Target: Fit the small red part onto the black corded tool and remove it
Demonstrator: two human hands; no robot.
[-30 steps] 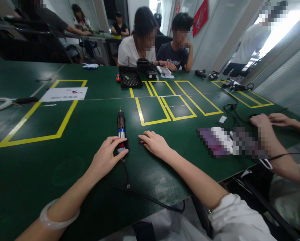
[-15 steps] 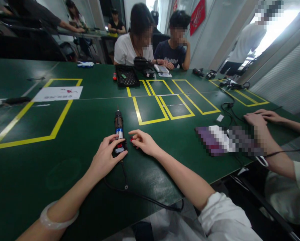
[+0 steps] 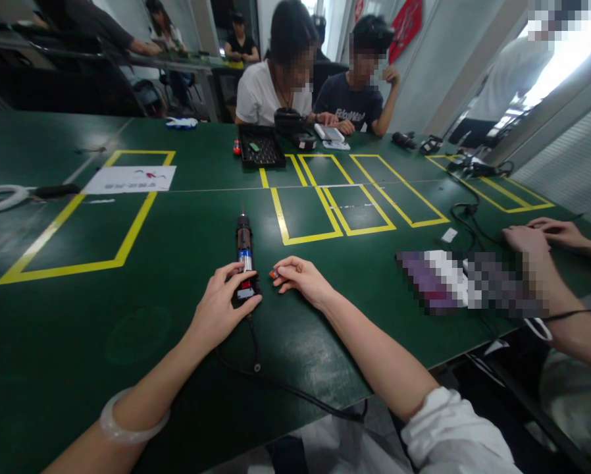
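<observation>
My left hand, loosely curled, holds a corded electric screwdriver lying on the desk | my right hand, fingertips pinched, holds a small red piece, apart from it

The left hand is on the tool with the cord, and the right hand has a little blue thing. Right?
Almost! The little thing in the right hand is red, not blue; the head view shows it. The left hand is indeed on the tool with the cord.
</observation>
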